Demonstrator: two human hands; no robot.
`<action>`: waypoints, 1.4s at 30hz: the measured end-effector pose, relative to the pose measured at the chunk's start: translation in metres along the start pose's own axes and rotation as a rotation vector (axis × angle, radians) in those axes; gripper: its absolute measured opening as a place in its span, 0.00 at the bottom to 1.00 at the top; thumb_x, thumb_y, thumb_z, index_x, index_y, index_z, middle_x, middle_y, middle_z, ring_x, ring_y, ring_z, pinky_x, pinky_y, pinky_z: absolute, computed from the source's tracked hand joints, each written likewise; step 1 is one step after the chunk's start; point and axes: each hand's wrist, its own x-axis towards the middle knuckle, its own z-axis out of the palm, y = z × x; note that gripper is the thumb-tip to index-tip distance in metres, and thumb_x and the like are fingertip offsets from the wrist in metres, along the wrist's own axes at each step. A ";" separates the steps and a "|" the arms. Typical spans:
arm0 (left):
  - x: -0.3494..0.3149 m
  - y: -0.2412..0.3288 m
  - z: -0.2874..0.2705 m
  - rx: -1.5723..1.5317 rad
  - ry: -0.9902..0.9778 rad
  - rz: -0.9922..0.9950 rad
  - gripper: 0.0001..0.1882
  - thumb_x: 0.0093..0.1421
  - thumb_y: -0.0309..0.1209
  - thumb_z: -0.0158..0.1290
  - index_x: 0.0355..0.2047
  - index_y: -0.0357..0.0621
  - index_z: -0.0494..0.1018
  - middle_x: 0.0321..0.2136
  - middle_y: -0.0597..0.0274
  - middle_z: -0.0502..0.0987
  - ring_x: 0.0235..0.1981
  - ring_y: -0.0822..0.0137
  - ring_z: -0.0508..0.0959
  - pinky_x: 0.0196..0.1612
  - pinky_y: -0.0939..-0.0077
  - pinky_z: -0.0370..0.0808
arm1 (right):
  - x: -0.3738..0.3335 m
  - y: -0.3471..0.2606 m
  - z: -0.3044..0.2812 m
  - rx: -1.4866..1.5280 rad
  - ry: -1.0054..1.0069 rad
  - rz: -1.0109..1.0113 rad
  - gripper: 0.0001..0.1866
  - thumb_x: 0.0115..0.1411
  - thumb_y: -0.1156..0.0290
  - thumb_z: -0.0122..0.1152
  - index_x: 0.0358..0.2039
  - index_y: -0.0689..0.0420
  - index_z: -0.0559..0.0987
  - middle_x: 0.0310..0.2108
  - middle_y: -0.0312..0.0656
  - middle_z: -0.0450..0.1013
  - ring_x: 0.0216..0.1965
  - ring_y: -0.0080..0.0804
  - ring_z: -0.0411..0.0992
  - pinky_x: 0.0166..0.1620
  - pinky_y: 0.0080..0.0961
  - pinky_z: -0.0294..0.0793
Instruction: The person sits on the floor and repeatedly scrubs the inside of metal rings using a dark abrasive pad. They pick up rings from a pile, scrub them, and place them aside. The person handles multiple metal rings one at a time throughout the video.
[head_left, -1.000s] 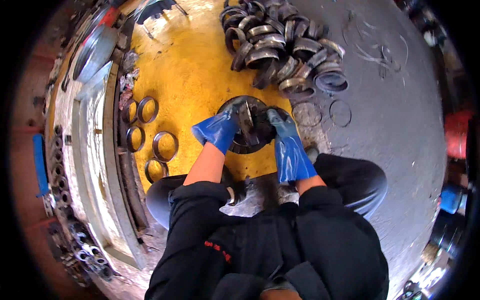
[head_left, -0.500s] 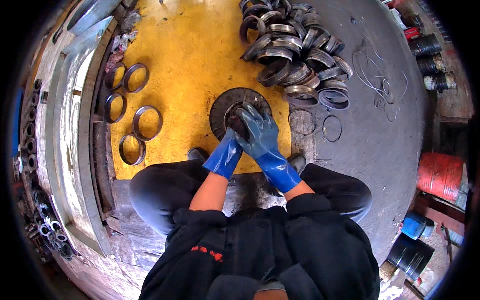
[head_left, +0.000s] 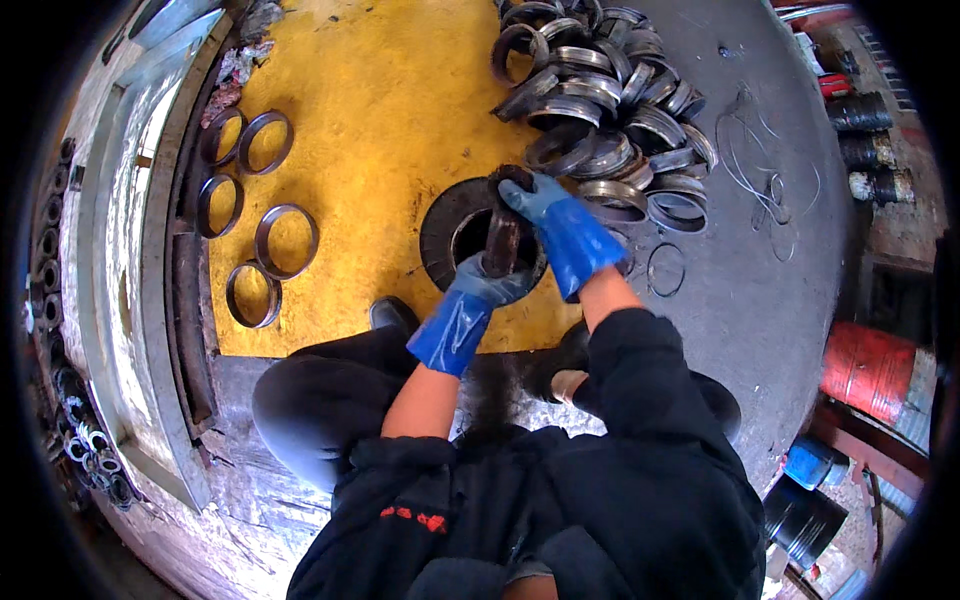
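Note:
Between my two blue-gloved hands a dark metal ring [head_left: 503,238] is tipped up on edge, its grimy outer band facing left. My left hand [head_left: 487,284] is closed on its near end, and my right hand [head_left: 538,196] grips its far end. Beneath it on the floor lies a round dark disc [head_left: 440,228] with a wide opening in its middle. The ring and my gloves cover the right part of this disc. Whether the ring touches the disc I cannot tell.
A heap of worn metal rings [head_left: 590,90] lies beyond my right hand. Several separate rings [head_left: 287,242] rest on the yellow floor [head_left: 370,110] at left, beside a metal frame [head_left: 160,220]. Thin loose wire [head_left: 765,190] and a red drum [head_left: 868,370] are at right.
The ring has come up from the disc's middle and now stands tilted. My right hand has moved to its far end, and my left hand has come slightly right. The whole view has shifted a little.

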 end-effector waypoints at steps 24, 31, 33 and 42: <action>0.014 0.045 -0.049 1.276 -0.053 0.512 0.17 0.51 0.28 0.62 0.43 0.43 0.76 0.39 0.62 0.79 0.38 0.72 0.77 0.48 0.76 0.74 | -0.004 -0.001 0.007 0.478 -0.045 0.033 0.18 0.53 0.65 0.63 0.44 0.57 0.79 0.40 0.38 0.77 0.42 0.29 0.73 0.47 0.28 0.71; -0.013 -0.032 -0.002 0.789 0.100 0.422 0.13 0.65 0.32 0.44 0.43 0.41 0.74 0.40 0.57 0.77 0.42 0.64 0.76 0.52 0.67 0.73 | -0.047 -0.025 0.011 0.420 0.292 0.031 0.19 0.51 0.70 0.64 0.45 0.58 0.78 0.41 0.38 0.77 0.44 0.31 0.74 0.49 0.28 0.72; -0.023 0.006 -0.017 0.975 0.011 0.600 0.12 0.67 0.33 0.42 0.41 0.43 0.74 0.39 0.59 0.77 0.42 0.65 0.76 0.51 0.68 0.74 | -0.106 -0.083 0.060 0.039 0.453 -0.167 0.23 0.48 0.70 0.67 0.46 0.57 0.77 0.44 0.43 0.77 0.46 0.39 0.75 0.50 0.30 0.73; -0.015 0.021 -0.065 1.300 0.038 0.758 0.13 0.49 0.24 0.60 0.37 0.42 0.77 0.32 0.63 0.79 0.33 0.70 0.76 0.39 0.75 0.75 | -0.107 -0.063 0.067 -0.315 0.645 -0.266 0.26 0.48 0.60 0.68 0.48 0.51 0.76 0.43 0.48 0.76 0.44 0.46 0.75 0.47 0.35 0.75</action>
